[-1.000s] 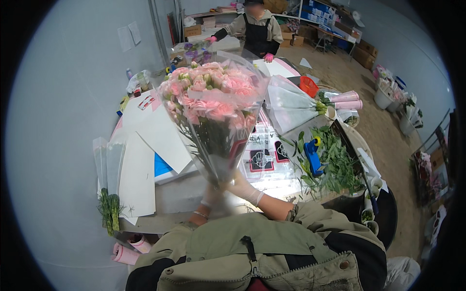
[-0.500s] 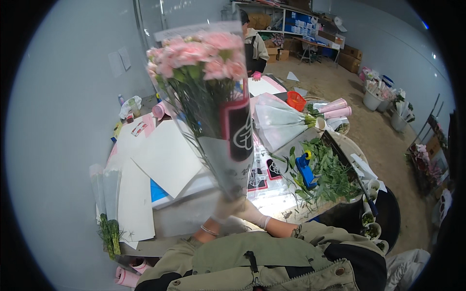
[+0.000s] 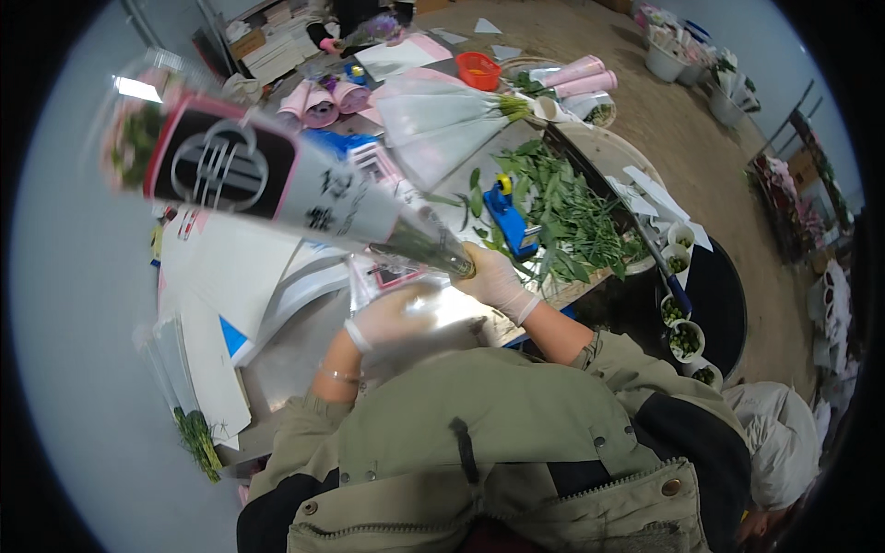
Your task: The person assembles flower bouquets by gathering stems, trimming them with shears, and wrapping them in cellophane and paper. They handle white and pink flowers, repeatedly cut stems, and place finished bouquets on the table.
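Over the cluttered worktable, a sleeved bouquet is held by its stem end.
Right hand, gloved, is closed around the narrow stem end, likely to keep the blooms clear of the table; left hand, also gloved, looks loosely open just below, holding nothing I can make out. Its long axis runs from the stems near the hands up and left to the flower heads, near the cut leaves.
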A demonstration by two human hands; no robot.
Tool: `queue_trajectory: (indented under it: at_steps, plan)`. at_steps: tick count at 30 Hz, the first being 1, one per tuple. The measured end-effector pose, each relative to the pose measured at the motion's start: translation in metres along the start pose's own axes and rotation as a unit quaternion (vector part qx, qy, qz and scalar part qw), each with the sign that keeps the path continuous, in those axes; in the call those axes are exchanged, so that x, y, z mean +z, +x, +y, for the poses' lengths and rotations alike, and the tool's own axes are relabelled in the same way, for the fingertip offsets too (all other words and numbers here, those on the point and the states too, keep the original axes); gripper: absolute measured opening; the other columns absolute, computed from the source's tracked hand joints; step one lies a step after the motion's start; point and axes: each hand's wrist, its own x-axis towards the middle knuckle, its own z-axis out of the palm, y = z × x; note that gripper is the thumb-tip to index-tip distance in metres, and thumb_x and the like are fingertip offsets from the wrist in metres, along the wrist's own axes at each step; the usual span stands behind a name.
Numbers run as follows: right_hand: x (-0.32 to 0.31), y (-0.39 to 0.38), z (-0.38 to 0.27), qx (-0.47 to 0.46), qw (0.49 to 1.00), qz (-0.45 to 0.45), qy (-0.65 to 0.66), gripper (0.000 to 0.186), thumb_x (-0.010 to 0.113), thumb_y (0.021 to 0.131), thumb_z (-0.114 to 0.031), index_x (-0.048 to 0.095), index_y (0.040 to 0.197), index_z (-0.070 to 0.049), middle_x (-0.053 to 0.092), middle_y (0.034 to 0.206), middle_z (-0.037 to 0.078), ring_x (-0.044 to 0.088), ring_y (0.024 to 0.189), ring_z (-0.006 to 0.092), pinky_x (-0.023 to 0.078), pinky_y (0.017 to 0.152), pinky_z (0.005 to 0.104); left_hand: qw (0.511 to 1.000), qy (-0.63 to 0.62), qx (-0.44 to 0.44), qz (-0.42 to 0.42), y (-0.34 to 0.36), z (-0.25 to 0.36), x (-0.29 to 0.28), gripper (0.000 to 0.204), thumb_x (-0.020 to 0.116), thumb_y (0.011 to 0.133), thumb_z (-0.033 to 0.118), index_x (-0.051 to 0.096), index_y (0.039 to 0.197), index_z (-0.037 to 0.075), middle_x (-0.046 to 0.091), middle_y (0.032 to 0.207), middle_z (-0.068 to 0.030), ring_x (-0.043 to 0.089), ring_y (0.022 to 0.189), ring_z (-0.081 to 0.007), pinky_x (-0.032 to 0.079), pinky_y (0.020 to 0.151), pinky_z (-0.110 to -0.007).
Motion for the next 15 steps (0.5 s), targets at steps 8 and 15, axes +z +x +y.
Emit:
queue_trajectory:
  at_steps: [8, 15]
  plan:
    - [-0.056, -0.021, 0.080, -0.044, 0.990, -0.054, -0.122, 0.026, 0.070, 0.078, -0.026, 0.060, 0.095, -0.009, 0.065, 0.078, 0.016, 0.065, 0.073, 0.0359, 0.051, 0.062, 0.0438, 0.789, 0.609, 0.039, 0.072, 0.127, 0.023, 0.089, 0.052, 0.069, 0.073, 0.015, 0.056, 0.123, 0.005, 0.067, 0.098, -0.0134, 0.066, 0.099, -0.0238, 0.033, 0.107, -0.050]
    - [-0.117, -0.018, 0.156, 0.034, 0.973, -0.169, 0.152, 0.059, 0.072, 0.079, -0.028, 0.054, 0.133, -0.010, 0.064, 0.119, 0.017, 0.063, 0.108, 0.0299, 0.049, 0.092, 0.0379, 0.875, 0.466, -0.127, -0.031, 0.165, -0.052, 0.136, 0.035, 0.075, 0.072, 0.025, 0.059, 0.097, 0.005, 0.067, 0.080, -0.0147, 0.068, 0.077, -0.0312, 0.054, 0.066, -0.042]
